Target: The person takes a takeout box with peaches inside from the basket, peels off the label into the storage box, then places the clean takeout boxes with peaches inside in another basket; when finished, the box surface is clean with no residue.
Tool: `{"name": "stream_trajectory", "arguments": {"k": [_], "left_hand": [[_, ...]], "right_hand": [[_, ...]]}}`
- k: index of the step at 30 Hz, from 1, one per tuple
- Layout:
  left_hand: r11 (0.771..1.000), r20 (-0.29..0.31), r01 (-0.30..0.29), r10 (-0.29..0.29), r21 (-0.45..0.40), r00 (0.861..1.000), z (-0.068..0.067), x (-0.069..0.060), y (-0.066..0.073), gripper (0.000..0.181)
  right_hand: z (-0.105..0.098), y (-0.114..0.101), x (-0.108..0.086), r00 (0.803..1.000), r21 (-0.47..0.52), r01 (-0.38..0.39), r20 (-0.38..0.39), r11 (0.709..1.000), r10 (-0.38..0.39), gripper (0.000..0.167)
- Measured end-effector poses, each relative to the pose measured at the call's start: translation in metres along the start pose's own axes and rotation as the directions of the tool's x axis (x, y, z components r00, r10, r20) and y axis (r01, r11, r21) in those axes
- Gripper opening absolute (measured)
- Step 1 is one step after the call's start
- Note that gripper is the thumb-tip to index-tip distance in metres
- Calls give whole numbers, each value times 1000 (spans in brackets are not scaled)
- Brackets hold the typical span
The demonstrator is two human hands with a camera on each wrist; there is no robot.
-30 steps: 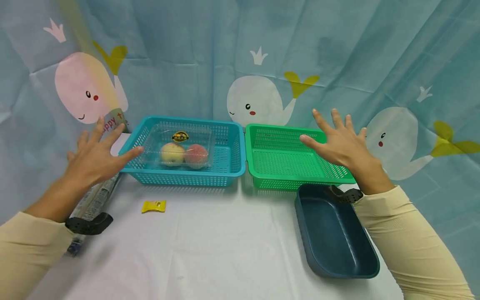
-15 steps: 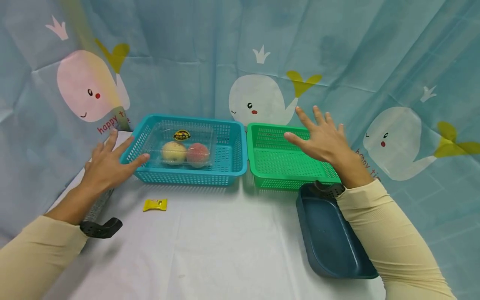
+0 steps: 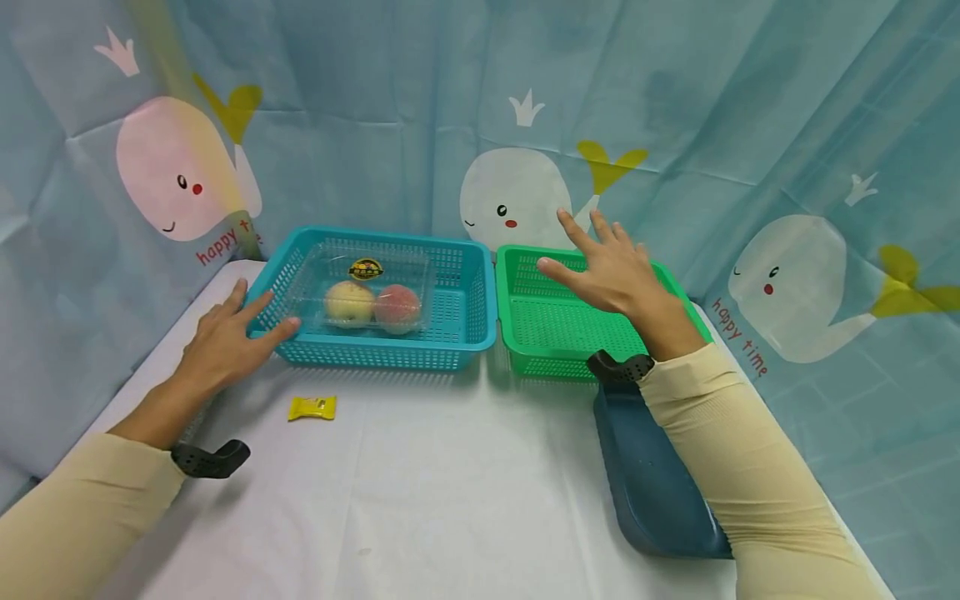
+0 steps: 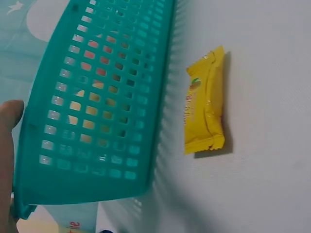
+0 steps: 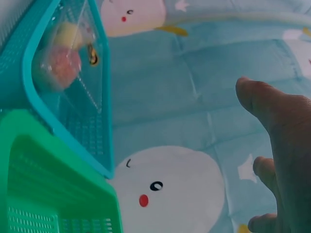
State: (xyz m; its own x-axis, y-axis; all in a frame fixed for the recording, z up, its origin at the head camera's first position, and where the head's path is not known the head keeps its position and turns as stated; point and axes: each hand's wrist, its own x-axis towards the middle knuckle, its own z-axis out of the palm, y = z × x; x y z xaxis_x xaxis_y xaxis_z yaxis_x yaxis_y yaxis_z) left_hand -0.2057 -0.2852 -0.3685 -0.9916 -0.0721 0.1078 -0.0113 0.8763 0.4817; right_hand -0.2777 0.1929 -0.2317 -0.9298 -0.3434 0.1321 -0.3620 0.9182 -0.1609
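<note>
My left hand point(image 3: 225, 346) is at the left end of the blue basket point(image 3: 375, 355), thumb and fingers spread by its rim. The left wrist view shows the thumb point(image 4: 10, 114) close against the rim; contact is hard to tell. Inside the basket lies a clear plastic box point(image 3: 311, 271) with a pale yellow fruit point(image 3: 349, 302) and a reddish peach point(image 3: 397, 307). Above the green basket point(image 3: 551, 365) hovers my right hand point(image 3: 611, 271), fingers spread and holding nothing. A small yellow wrapped snack point(image 3: 312, 407) lies on the table in front of the blue basket.
A dark blue bin point(image 3: 637, 475) stands at the right, partly hidden by my right forearm. Most of a printed packet point(image 3: 197, 419) is hidden beneath my left wrist. Behind the baskets hangs a light blue curtain point(image 3: 360, 100) with whale prints.
My left hand has come right and lower, toward the blue basket's left end. My right hand has moved left over the green basket, with its fingers still spread.
</note>
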Motion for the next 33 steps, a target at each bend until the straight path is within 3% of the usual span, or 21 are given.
{"name": "stream_trajectory", "arguments": {"k": [8,13,17,28,33], "left_hand": [[1000,-3,16,-16,-9,1000,7,1,-5,92],[999,-18,21,-22,-40,1000,11,3,-6,94],[997,-21,40,-41,-60,999,13,3,-5,94],[997,-34,42,-44,-66,998,15,4,-5,94],[997,-41,30,-33,-65,999,14,4,-5,93]], "right_hand": [[12,-22,21,998,45,55,5,998,-55,85],[20,-35,34,997,172,71,15,982,-75,82],[29,-45,46,995,311,71,39,948,-87,80],[60,-71,77,989,507,11,119,862,-83,75],[76,-79,88,982,636,-62,177,769,-67,74]]}}
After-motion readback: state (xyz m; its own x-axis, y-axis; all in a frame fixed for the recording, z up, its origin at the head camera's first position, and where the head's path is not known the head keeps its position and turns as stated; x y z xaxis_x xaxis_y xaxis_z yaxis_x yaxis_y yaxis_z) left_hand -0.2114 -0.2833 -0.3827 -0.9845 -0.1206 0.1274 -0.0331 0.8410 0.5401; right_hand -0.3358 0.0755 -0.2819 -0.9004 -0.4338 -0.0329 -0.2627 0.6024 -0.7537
